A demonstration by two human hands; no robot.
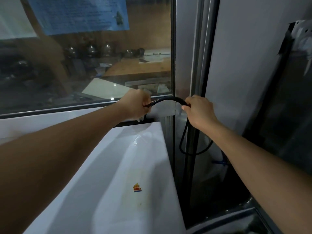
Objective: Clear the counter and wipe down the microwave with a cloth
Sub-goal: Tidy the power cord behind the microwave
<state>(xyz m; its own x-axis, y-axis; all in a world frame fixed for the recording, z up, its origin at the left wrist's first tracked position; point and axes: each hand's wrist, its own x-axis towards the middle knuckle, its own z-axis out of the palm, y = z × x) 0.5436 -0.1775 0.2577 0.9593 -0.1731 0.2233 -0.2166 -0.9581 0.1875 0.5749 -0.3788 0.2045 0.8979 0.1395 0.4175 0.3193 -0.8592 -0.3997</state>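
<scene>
A: What are the fingers doing?

B: Both sets are curled tight. The left hand point(135, 104) grips one end of a black cable point(170, 99), fingers wrapped round it near the window sill. The right hand point(199, 112) is closed round the same cable a little further along, thumb tucked under.

A: And the cable between them?

B: It arches up in a short hump from one fist to the other. Below the right hand it drops, loops beside the dark window frame point(194, 81) and turns back up behind the right forearm.

A: Where is the microwave?

B: The white appliance top point(135, 157) right under the left forearm looks like it; its back edge sits just below the left hand, close against the sill. A small orange and blue sticker point(137, 187) lies on the top. I cannot see its door or front.

A: Any cloth?

B: I cannot tell; none of what shows reads clearly as one.

A: What else is around?

B: A glass pane point(84, 65) behind the hands with a blue paper sheet point(79, 14) stuck at the top, and a grey wall panel point(244, 56) to the right
</scene>
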